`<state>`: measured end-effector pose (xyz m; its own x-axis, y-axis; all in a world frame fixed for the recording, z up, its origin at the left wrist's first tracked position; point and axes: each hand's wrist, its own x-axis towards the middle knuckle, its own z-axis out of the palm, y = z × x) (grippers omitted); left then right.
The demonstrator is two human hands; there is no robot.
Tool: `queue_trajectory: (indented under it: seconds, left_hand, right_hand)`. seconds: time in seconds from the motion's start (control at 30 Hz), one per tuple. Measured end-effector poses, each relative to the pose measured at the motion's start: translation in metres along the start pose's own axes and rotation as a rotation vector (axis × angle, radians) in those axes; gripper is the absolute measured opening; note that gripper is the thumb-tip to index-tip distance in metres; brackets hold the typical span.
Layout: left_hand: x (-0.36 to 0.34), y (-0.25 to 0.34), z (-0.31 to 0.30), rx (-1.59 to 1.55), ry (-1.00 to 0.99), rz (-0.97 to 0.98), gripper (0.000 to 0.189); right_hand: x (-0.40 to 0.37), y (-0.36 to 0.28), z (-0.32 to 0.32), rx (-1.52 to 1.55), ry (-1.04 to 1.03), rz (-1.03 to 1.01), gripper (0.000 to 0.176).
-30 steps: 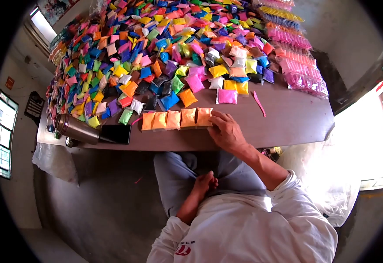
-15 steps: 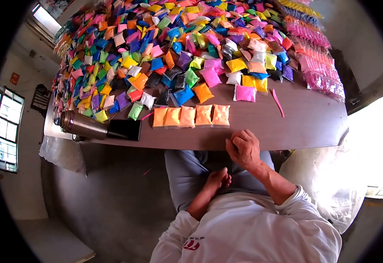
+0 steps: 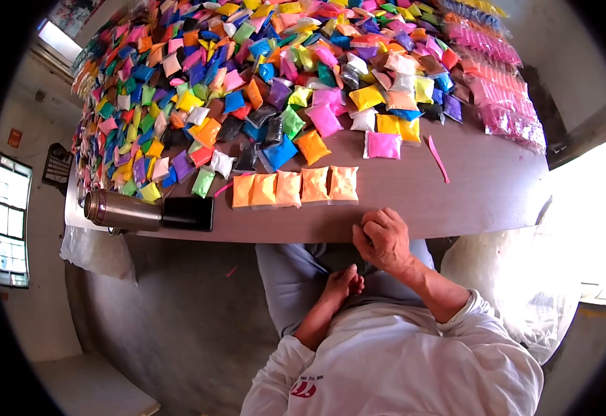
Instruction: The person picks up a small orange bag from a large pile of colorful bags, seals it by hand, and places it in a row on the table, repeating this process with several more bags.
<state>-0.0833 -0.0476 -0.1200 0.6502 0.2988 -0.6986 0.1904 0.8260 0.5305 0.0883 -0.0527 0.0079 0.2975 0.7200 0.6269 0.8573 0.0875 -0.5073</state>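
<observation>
My right hand [image 3: 384,239] rests at the front edge of the table [image 3: 455,201] with its fingers curled in, and nothing shows in it. Lower down, over my lap, my left hand [image 3: 344,283] is closed with the thumb up, also with nothing visible in it. Nearest to my right hand is a row of several light-orange packets [image 3: 289,189], lying side by side and flat. Behind the row lie a pink packet [image 3: 382,145], an orange packet [image 3: 312,147] and a blue packet [image 3: 279,152].
A large heap of coloured packets [image 3: 199,97] covers the back and left. Bagged pink items [image 3: 514,104] are stacked at the right. A pink plastic stick [image 3: 438,159], a metal flask [image 3: 124,210] and a black phone [image 3: 188,213] lie on the table. Clear plastic bags [image 3: 497,284] hang by the right edge.
The view has shifted slightly, so the table and packets sit a little further left in the picture. Both hands keep almost the same pose, and the row of packets looks unchanged.
</observation>
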Motion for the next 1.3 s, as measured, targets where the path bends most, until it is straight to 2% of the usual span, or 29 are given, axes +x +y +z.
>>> queue_trajectory:
  seconds: [0.23,0.3,0.33,0.4,0.47,0.53,0.57,0.63,0.7,0.77,0.83,0.87,0.9,0.97,1.0,1.07,1.1,1.17,1.3]
  left_hand:
    - [-0.01,0.016,-0.005,0.015,0.077,0.077,0.038]
    - [-0.014,0.03,-0.014,0.386,0.196,0.361,0.038]
    - [-0.014,0.037,-0.023,0.392,0.188,0.366,0.038]
    - [-0.015,0.051,-0.044,0.808,0.375,0.662,0.034]
    - [-0.014,0.065,-0.072,0.864,0.42,0.692,0.031]
    - [-0.02,0.082,-0.082,0.919,0.467,0.721,0.028]
    - [-0.03,0.091,-0.081,0.967,0.533,0.695,0.029]
    - [-0.033,0.102,-0.086,1.014,0.597,0.677,0.031]
    - [-0.032,0.099,-0.097,0.953,0.674,0.704,0.033]
    - [-0.027,0.094,-0.1,0.987,0.707,0.704,0.03]
    - [-0.016,0.087,-0.09,1.352,0.902,1.038,0.025]
    - [-0.016,0.088,-0.082,1.377,0.868,0.891,0.019]
    - [-0.012,0.087,-0.081,1.376,0.87,0.892,0.019]
    - [-0.002,0.085,-0.081,1.554,0.829,1.077,0.015]
    - [-0.004,0.086,-0.077,1.555,0.833,1.072,0.015]
    - [-0.011,0.089,-0.067,1.623,0.85,0.899,0.014]
    - [-0.01,0.088,-0.07,1.625,0.857,0.894,0.014]
    - [-0.008,0.082,-0.079,1.697,0.906,0.909,0.015]
    - [-0.009,0.081,-0.086,1.639,0.897,0.835,0.014]
  right_hand:
    - [0.001,0.002,-0.003,0.031,0.003,0.003,0.021]
    - [0.001,0.002,-0.004,0.053,-0.01,0.012,0.02]
    - [0.002,0.001,-0.006,0.054,-0.024,0.02,0.018]
    - [0.003,0.002,-0.009,0.082,-0.054,0.033,0.017]
    - [0.009,0.005,-0.014,0.111,-0.084,0.045,0.015]
    - [0.021,0.007,-0.025,0.321,-0.213,0.216,0.012]
    - [0.029,0.013,-0.028,0.317,-0.206,0.215,0.012]
    - [0.053,0.028,-0.035,0.226,-0.159,0.086,0.01]
    - [0.083,0.039,-0.045,0.206,-0.207,0.12,0.011]
    - [0.117,0.053,-0.043,0.018,-0.12,0.055,0.012]
    - [0.152,0.066,-0.039,-0.034,-0.036,-0.025,0.014]
    - [0.168,0.078,-0.031,-0.071,-0.015,-0.042,0.014]
    - [0.183,0.093,-0.02,-0.108,0.005,-0.057,0.015]
    - [0.215,0.126,0.002,-0.134,0.104,-0.033,0.015]
    - [0.233,0.142,0.01,-0.109,0.128,-0.022,0.016]
    - [0.265,0.167,0.018,-0.091,0.125,0.006,0.015]
    - [0.278,0.177,0.021,-0.096,0.099,0.022,0.015]
    - [0.301,0.189,0.031,-0.115,0.195,-0.028,0.007]
    - [0.338,0.191,0.038,-0.315,0.192,-0.092,0.01]
